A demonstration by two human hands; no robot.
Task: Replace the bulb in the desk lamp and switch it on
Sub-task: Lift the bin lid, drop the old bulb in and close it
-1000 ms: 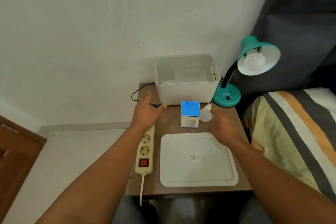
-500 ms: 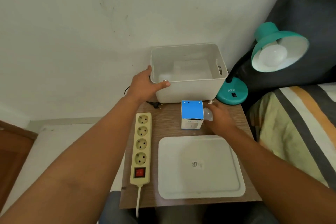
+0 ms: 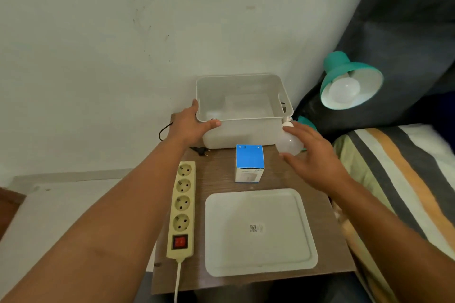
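A teal desk lamp stands at the back right of the small wooden table, with a white bulb in its shade. My right hand holds a loose white bulb lifted off the table, its screw base pointing up toward the bin's right corner. My left hand grips the front left rim of the white plastic bin, thumb inside the rim. A blue and white bulb box stands upright in front of the bin.
A cream power strip with a red switch lies along the table's left side. A white tray lies at the front. A black plug lies near the bin. A striped bed borders the right side.
My right hand has picked the loose bulb up off the table and raised it toward the bin. My left hand reached the bin and keeps its grip on the rim.
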